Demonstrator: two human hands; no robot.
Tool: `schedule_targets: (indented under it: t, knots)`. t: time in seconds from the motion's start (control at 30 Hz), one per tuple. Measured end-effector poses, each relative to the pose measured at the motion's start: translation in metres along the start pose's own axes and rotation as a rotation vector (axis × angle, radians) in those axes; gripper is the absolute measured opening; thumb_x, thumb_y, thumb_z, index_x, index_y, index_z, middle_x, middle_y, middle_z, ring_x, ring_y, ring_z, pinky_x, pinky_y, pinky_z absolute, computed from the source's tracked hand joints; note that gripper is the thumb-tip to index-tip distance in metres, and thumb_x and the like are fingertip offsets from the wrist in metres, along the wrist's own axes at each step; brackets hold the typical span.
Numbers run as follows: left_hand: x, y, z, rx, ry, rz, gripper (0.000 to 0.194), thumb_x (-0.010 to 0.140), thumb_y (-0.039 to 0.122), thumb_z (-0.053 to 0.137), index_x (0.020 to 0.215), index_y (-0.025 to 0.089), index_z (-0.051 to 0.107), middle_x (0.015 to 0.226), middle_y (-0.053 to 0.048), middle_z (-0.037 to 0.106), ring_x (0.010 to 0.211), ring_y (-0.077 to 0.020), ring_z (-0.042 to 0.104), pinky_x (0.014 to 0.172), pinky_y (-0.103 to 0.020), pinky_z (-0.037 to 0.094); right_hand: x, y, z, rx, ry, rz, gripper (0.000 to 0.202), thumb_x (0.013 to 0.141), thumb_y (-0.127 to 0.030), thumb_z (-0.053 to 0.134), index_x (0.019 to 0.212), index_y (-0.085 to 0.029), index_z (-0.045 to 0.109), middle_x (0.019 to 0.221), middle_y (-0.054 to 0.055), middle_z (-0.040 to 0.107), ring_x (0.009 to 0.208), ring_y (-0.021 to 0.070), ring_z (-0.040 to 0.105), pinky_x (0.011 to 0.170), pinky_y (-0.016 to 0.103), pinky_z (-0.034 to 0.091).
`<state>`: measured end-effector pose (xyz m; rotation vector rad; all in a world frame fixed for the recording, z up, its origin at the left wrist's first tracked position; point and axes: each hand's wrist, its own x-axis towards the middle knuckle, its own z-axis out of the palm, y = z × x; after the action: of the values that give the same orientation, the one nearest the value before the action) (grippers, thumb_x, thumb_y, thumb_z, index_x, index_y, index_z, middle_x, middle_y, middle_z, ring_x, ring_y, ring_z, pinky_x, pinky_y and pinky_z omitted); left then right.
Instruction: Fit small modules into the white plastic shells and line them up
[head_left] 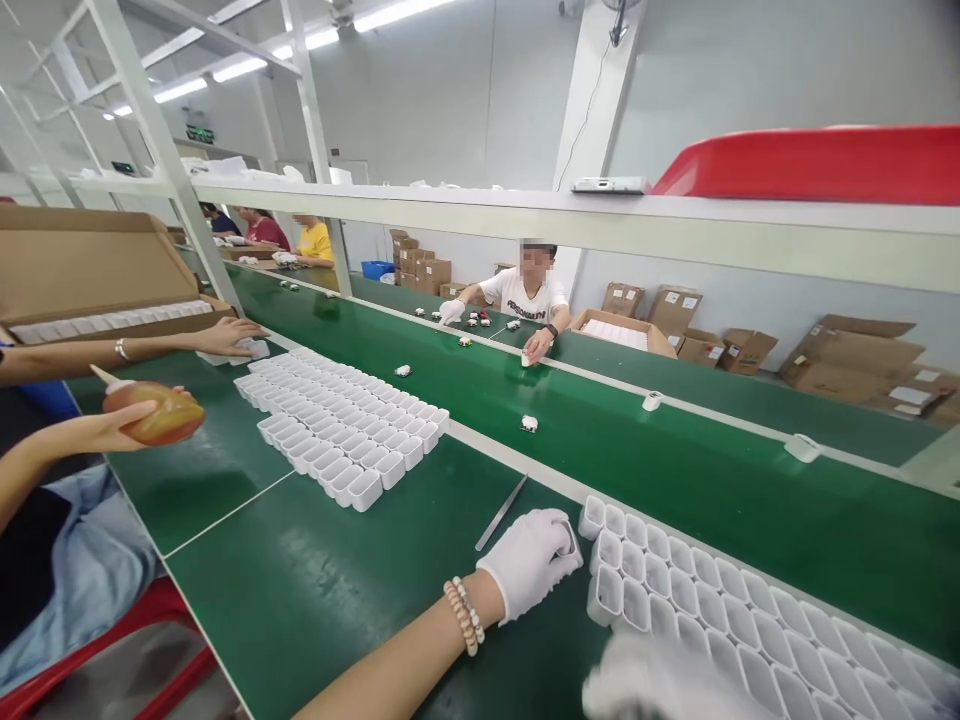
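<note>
My left hand (529, 565), in a white glove with a beaded bracelet at the wrist, is closed around a small white plastic cup (574, 548). Part of that cup is hidden by the fingers. My right hand (660, 680), also gloved, is smeared by motion at the bottom edge, over the near side of rows of white plastic cups (701, 560). Whether it holds anything cannot be seen. Metal tweezers (501, 512) lie on the green table (322, 600) just beyond my left hand.
A second block of white cups (352, 420) stands to the left. There a neighbour's hand holds an orange squeeze bottle (161, 412). Small white parts (529, 424) lie on the green conveyor belt (600, 420). Across it, a co-worker (525, 290) handles parts. A shelf beam (465, 205) spans above.
</note>
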<state>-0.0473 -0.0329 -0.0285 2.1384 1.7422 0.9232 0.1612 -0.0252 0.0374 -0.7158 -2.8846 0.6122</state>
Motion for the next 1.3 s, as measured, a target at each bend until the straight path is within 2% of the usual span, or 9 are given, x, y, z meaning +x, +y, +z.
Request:
schedule_targets:
  t: [0.13,0.27,0.47,0.63,0.73,0.83,0.97,1.13,1.3]
  knots:
    - [-0.001,0.001,0.002,-0.041,0.02,-0.035,0.014,0.082,0.021,0.061,0.069,0.019,0.063,0.087,-0.002,0.066,0.085,-0.0185,0.061,0.079,-0.029,0.048,0.103,0.037,-0.041,0.022,0.156,0.215,0.025,0.095,-0.032,0.047,0.112,-0.027,0.065,0.102,0.004,0.07,0.094,0.0193,0.065,0.089,0.034,0.051]
    - [-0.002,0.003,0.003,-0.041,0.03,-0.084,0.011,0.079,0.028,0.062,0.076,0.02,0.067,0.09,-0.006,0.068,0.087,-0.0242,0.062,0.082,-0.035,0.049,0.208,0.083,-0.039,0.036,0.159,0.374,0.032,0.092,-0.028,0.058,0.122,-0.017,0.057,0.113,0.009,0.064,0.096,0.0202,0.064,0.088,0.041,0.051]
    - [-0.002,0.007,0.002,-0.029,0.007,-0.183,0.017,0.071,0.036,0.065,0.078,0.021,0.068,0.089,-0.011,0.067,0.081,-0.0299,0.063,0.072,-0.041,0.053,0.257,0.115,-0.01,0.082,0.104,0.376,0.03,0.093,-0.031,0.058,0.12,-0.018,0.057,0.119,0.008,0.061,0.1,0.0209,0.062,0.084,0.042,0.054]
    - [0.001,0.008,0.005,-0.142,0.085,-0.312,0.023,0.063,0.035,0.072,0.08,0.021,0.066,0.09,-0.013,0.064,0.078,-0.0303,0.062,0.068,-0.044,0.053,0.257,0.134,-0.005,0.097,0.032,0.405,0.031,0.092,-0.03,0.06,0.12,-0.017,0.057,0.115,0.007,0.062,0.095,0.0198,0.064,0.082,0.041,0.054]
    - [0.004,0.008,0.005,-0.272,0.145,-0.291,0.009,0.07,0.029,0.069,0.075,0.025,0.062,0.081,-0.007,0.065,0.079,-0.0263,0.062,0.068,-0.038,0.053,0.255,0.139,-0.008,0.137,0.048,0.397,0.032,0.091,-0.031,0.061,0.12,-0.017,0.057,0.12,0.009,0.061,0.102,0.0218,0.062,0.087,0.044,0.052]
    - [0.007,0.008,0.002,-0.302,0.146,-0.287,0.01,0.082,0.027,0.057,0.073,0.026,0.06,0.071,-0.004,0.063,0.076,-0.0229,0.064,0.067,-0.034,0.054,0.251,0.136,-0.013,0.213,0.051,0.347,0.026,0.091,-0.032,0.061,0.112,-0.016,0.062,0.118,0.007,0.063,0.103,0.0224,0.062,0.088,0.043,0.052]
    - [0.003,0.009,-0.01,-0.315,0.181,-0.286,0.01,0.08,0.027,0.061,0.089,0.024,0.06,0.083,-0.004,0.066,0.076,-0.0211,0.065,0.067,-0.032,0.056,0.23,0.121,-0.026,0.347,0.044,0.262,0.017,0.09,-0.029,0.062,0.098,-0.015,0.066,0.105,0.005,0.068,0.095,0.0195,0.065,0.086,0.04,0.054]
    - [-0.008,0.024,-0.028,-0.345,0.337,-0.196,0.039,0.072,0.02,0.068,0.109,0.02,0.056,0.106,-0.008,0.066,0.097,-0.0241,0.065,0.09,-0.039,0.055,0.156,0.089,-0.05,0.517,0.165,0.18,0.048,0.076,-0.033,0.076,0.116,-0.011,0.06,0.104,0.011,0.073,0.097,0.023,0.069,0.09,0.042,0.055]
    - [-0.018,0.042,-0.035,-0.333,0.317,0.017,0.034,0.078,0.016,0.063,0.111,0.025,0.059,0.114,-0.006,0.066,0.105,-0.0237,0.064,0.094,-0.039,0.055,0.056,0.044,-0.062,0.52,0.344,0.189,0.058,0.069,-0.039,0.077,0.121,-0.017,0.061,0.108,0.01,0.073,0.101,0.0269,0.067,0.099,0.047,0.05]
